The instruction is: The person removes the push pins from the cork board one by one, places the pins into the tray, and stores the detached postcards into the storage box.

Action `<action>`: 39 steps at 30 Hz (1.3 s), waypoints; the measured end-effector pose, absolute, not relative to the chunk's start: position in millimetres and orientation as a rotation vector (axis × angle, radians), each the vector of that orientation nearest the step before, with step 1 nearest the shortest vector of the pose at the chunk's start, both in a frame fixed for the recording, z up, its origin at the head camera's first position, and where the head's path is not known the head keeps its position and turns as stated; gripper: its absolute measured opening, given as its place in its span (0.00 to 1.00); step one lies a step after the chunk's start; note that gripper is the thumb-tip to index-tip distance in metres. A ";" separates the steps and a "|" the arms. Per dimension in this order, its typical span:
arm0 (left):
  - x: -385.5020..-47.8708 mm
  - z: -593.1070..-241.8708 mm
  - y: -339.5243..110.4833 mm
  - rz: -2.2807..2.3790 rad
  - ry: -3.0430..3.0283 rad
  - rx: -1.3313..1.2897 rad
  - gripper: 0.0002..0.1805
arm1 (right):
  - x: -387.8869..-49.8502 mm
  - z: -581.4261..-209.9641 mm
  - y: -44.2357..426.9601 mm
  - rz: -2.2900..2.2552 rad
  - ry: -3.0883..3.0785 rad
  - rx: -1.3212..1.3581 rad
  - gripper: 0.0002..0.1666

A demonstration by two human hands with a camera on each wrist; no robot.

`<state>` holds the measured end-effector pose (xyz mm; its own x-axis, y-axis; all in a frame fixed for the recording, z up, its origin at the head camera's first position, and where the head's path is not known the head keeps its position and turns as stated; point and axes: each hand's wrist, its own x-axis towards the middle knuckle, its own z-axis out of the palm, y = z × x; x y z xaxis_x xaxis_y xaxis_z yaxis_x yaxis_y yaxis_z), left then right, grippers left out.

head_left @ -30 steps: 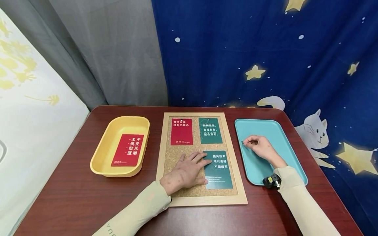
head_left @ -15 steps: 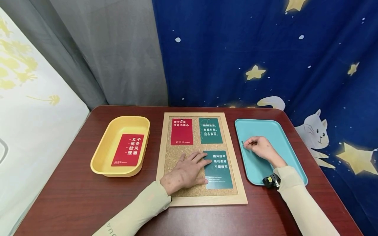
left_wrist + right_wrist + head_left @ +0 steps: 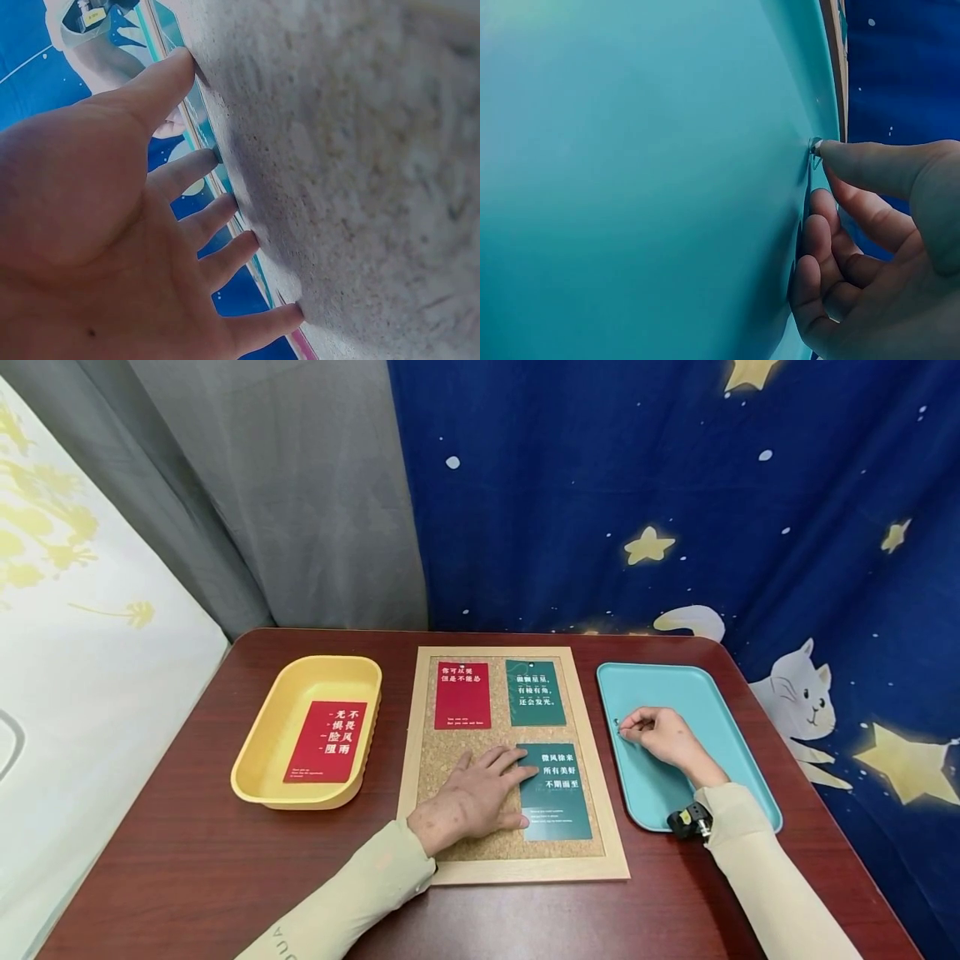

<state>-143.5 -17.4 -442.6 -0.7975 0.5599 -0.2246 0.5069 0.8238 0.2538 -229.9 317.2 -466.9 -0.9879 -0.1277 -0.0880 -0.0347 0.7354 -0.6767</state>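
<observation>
In the head view my left hand (image 3: 472, 797) lies spread on the cork board (image 3: 468, 843). Its fingers and thumb reach the left edge of a green card (image 3: 558, 793) at the board's lower right. The left wrist view shows the fingertips (image 3: 220, 155) touching the board and card. Over the left side of the blue tray (image 3: 697, 693), my right hand (image 3: 663, 733) has thumb and forefinger together. Between them, in the right wrist view, is a small shiny thumbtack (image 3: 815, 147) close to the tray surface; the fingers partly hide it. The other right fingers are curled.
A red card (image 3: 462, 702) and another green card (image 3: 536, 706) are fixed along the board's top, each with a small tack. On the left, a yellow basket (image 3: 262, 760) holds one red card (image 3: 322, 756). Curtains (image 3: 600, 485) hang behind the brown table (image 3: 300, 877).
My right hand has shifted very slightly at the tray's left edge, and a small shiny spot now shows beside its fingertips. The left hand stays where it was on the board.
</observation>
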 end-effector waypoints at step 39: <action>-143.7 -442.3 -17.9 0.270 2.711 0.812 0.41 | -224.3 -457.7 295.7 -0.885 3.009 -0.482 0.21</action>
<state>-143.7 -17.9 -442.3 -0.7960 0.5608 -0.2278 0.5048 0.8227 0.2613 -224.3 295.7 -457.7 -0.9533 -0.2793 0.1150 -0.2971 0.7983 -0.5239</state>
